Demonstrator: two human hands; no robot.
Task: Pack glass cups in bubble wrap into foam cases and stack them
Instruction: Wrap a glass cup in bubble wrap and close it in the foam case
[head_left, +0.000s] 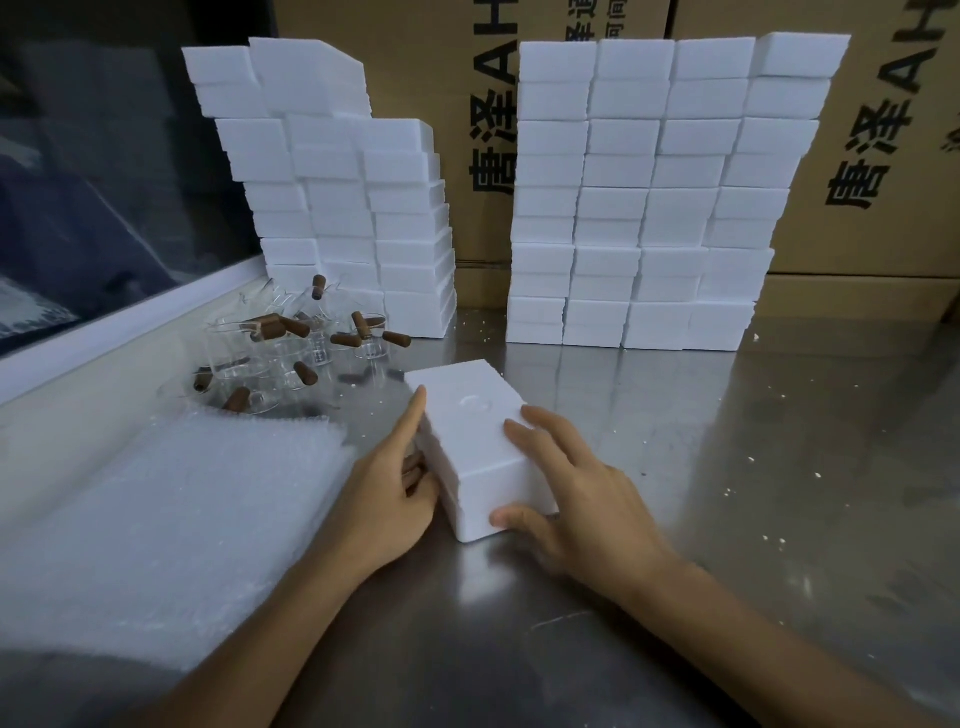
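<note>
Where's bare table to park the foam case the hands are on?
Free: steel table right of the foam case, in front of the right foam stack, only crumbs there. A narrower strip lies between the case and both stacks. Crowded: glass cups and bubble wrap fill the left. Left hand and right hand flank the case.

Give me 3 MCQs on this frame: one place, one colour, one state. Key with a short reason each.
1. Where do the glass cups lie relative to the foam case being held?
A. back-left
B. right
C. on top

2. What colour are the cups' handles?
A. white
B. brown
C. green

3. The held foam case is:
A. open, cup showing
B. closed
C. crushed

Key: A, the cups sit back-left near the bubble wrap; B, brown handles show; B, left hand and right hand hold a closed block.
</note>
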